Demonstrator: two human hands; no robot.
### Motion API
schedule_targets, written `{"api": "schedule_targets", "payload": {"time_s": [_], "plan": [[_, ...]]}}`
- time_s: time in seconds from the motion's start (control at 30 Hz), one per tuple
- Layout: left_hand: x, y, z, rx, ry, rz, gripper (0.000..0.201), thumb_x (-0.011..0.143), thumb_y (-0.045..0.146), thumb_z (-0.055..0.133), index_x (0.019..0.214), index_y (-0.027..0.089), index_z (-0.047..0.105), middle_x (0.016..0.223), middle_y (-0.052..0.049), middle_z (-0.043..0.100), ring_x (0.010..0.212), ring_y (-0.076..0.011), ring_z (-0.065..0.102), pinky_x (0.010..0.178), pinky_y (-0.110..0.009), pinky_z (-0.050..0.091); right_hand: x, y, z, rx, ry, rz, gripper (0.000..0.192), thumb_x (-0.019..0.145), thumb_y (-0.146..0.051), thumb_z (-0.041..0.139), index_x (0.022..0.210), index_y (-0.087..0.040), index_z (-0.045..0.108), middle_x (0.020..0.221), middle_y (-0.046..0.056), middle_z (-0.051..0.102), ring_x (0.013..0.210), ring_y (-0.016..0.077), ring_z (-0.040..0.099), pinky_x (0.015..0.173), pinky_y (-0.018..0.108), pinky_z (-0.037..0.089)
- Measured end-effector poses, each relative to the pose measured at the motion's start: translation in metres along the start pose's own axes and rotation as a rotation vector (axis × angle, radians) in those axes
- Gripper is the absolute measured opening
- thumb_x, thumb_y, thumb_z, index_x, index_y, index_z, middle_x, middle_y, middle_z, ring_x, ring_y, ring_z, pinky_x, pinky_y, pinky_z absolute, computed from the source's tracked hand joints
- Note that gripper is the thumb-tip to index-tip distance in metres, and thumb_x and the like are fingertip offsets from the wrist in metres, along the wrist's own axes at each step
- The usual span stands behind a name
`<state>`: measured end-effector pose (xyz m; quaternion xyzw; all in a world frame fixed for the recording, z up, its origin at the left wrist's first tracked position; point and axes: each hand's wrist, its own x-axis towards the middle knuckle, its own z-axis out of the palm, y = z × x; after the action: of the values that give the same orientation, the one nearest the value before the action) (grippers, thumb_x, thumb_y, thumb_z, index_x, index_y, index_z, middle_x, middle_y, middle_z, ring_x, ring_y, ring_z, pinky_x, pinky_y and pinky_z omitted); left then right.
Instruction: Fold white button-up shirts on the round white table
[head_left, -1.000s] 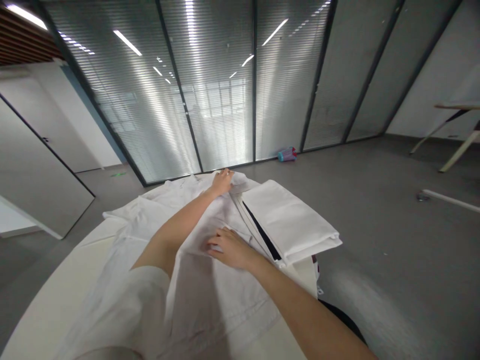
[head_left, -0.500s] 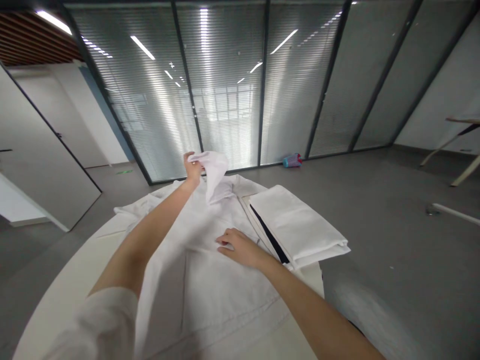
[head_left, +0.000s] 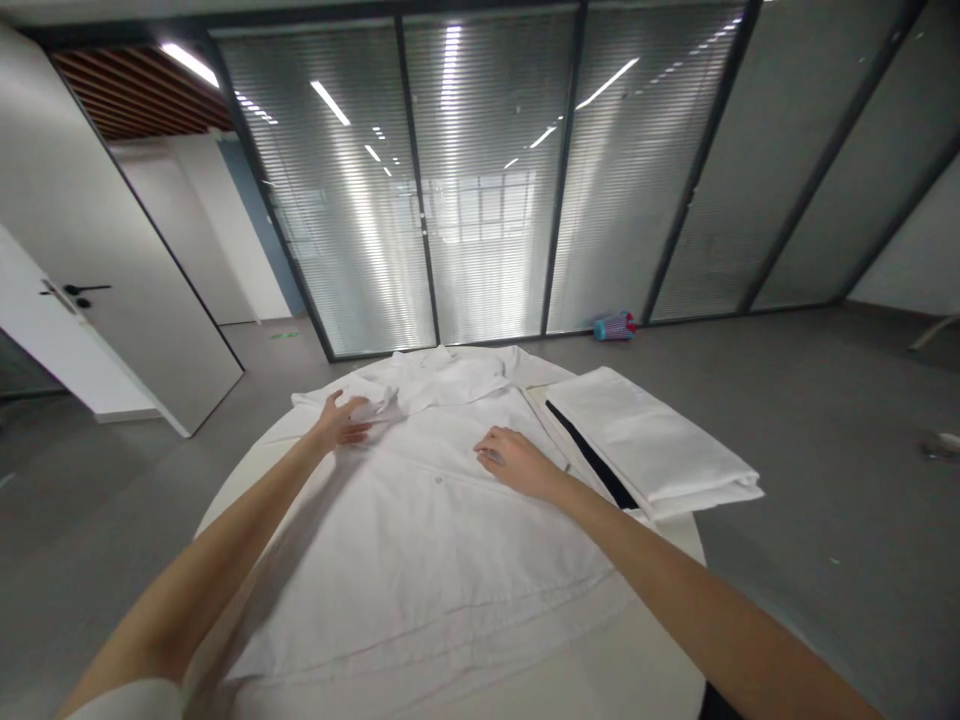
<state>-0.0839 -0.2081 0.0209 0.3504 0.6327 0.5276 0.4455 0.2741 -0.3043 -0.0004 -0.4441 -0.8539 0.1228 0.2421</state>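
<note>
Both left hand (head_left: pixel 345 425) and right hand (head_left: pixel 517 462), clasp unclear, seem to smooth a white buttoned cloth garment (head_left: pixel 435 530) reaching the far edge of a round cream table (head_left: pixel 630 670); next calls for even tension.

Table (head_left: pixel 600 650) is pale, rounded along its edge; its top is seen at 5 o'clock and again near 9. Most of it is covered by a white garment (head_left: pixel 450 540), spread out roughly flat. Stitched hem is laid toward 6, looser folds are gathered toward 12, one small button (head_left: pixel 439 480) is shown near centre. At 2–3 a folded white cloth (head_left: pixel 660 440) is placed, its outer corner carried past the table edge. Along its inner side a black strip (head_left: pixel 592 455) is exposed.
</note>
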Motion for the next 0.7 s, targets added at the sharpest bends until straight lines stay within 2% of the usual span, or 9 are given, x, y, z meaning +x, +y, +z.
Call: {"api": "schedule_targets", "payload": {"time_s": [0.1, 0.2, 0.27, 0.33, 0.37, 0.43, 0.53, 0.63, 0.7], "plan": [[0.013, 0.011, 0.004, 0.279, -0.027, 0.144, 0.086, 0.049, 0.033, 0.093, 0.127, 0.026, 0.057, 0.109, -0.01, 0.062, 0.097, -0.0285, 0.065, 0.085, -0.043, 0.053, 0.028, -0.01, 0.002, -0.005, -0.009, -0.018, 0.025, 0.095, -0.023, 0.055, 0.11, -0.017, 0.074, 0.112, 0.011, 0.068, 0.106, 0.0226, 0.062, 0.096, 0.034, 0.043], [0.017, 0.008, 0.013, 0.639, -0.101, 0.434, 0.062, 0.042, 0.032, 0.094, 0.1, 0.026, 0.073, 0.13, -0.01, 0.055, 0.126, -0.035, 0.048, 0.104, -0.044, 0.041, 0.059, -0.022, 0.008, 0.013, -0.018, -0.056, 0.024, 0.094, -0.021, 0.056, 0.108, -0.016, 0.074, 0.108, 0.011, 0.069, 0.101, 0.0211, 0.064, 0.091, 0.032, 0.044], [0.015, 0.004, 0.019, 0.788, -0.178, 0.595, 0.04, 0.048, 0.028, 0.091, 0.085, 0.026, 0.075, 0.13, -0.008, 0.056, 0.13, -0.0362, 0.044, 0.109, -0.045, 0.035, 0.078, -0.031, 0.017, 0.032, -0.04, -0.071, 0.023, 0.092, -0.019, 0.056, 0.106, -0.015, 0.075, 0.105, 0.01, 0.071, 0.096, 0.0196, 0.065, 0.087, 0.029, 0.045], [0.011, 0.004, 0.022, 0.822, -0.202, 0.687, 0.017, 0.061, 0.028, 0.084, 0.073, 0.023, 0.073, 0.114, -0.01, 0.063, 0.122, -0.0342, 0.052, 0.106, -0.043, 0.039, 0.092, -0.039, 0.029, 0.053, -0.06, -0.071, 0.023, 0.092, -0.019, 0.056, 0.104, -0.015, 0.075, 0.103, 0.009, 0.072, 0.093, 0.0184, 0.065, 0.084, 0.027, 0.045], [0.009, 0.006, 0.023, 0.757, -0.181, 0.676, 0.014, 0.066, 0.028, 0.081, 0.067, 0.021, 0.07, 0.102, -0.01, 0.065, 0.115, -0.0325, 0.056, 0.103, -0.041, 0.043, 0.098, -0.042, 0.036, 0.064, -0.065, -0.073, 0.023, 0.092, -0.02, 0.056, 0.102, -0.016, 0.075, 0.103, 0.008, 0.072, 0.092, 0.0177, 0.065, 0.083, 0.026, 0.045], [0.005, 0.016, 0.023, 0.493, -0.104, 0.57, 0.018, 0.073, 0.03, 0.075, 0.065, 0.019, 0.064, 0.082, -0.007, 0.062, 0.097, -0.0279, 0.063, 0.091, -0.037, 0.051, 0.11, -0.046, 0.05, 0.076, -0.079, -0.087, 0.023, 0.092, -0.022, 0.055, 0.099, -0.016, 0.076, 0.1, 0.007, 0.072, 0.089, 0.0166, 0.065, 0.081, 0.024, 0.044], [-0.002, 0.038, 0.015, -0.053, 0.006, 0.362, 0.012, 0.079, 0.022, 0.068, 0.09, 0.018, 0.064, 0.073, 0.0, 0.058, 0.074, -0.0177, 0.063, 0.076, -0.034, 0.058, 0.128, -0.039, 0.065, 0.041, -0.101, -0.105, 0.026, 0.095, -0.029, 0.054, 0.1, -0.017, 0.076, 0.101, 0.007, 0.073, 0.092, 0.0174, 0.065, 0.084, 0.025, 0.045], [-0.011, 0.057, -0.005, -0.405, 0.117, 0.254, 0.06, 0.074, 0.0, 0.062, 0.125, 0.029, 0.053, 0.079, 0.005, 0.055, 0.066, -0.0093, 0.061, 0.074, -0.031, 0.062, 0.146, -0.019, 0.068, -0.051, -0.083, -0.032, 0.033, 0.098, -0.038, 0.053, 0.114, -0.018, 0.073, 0.117, 0.008, 0.071, 0.112, 0.0206, 0.062, 0.098, 0.029, 0.042], [-0.02, 0.063, -0.021, -0.46, 0.144, 0.233, 0.073, 0.069, -0.008, 0.059, 0.13, 0.032, 0.052, 0.082, 0.004, 0.055, 0.067, -0.0078, 0.061, 0.076, -0.029, 0.063, 0.154, 0.0, 0.063, -0.105, -0.067, 0.06, 0.039, 0.099, -0.039, 0.052, 0.125, -0.016, 0.068, 0.126, 0.011, 0.068, 0.121, 0.0234, 0.059, 0.105, 0.033, 0.039]]}}
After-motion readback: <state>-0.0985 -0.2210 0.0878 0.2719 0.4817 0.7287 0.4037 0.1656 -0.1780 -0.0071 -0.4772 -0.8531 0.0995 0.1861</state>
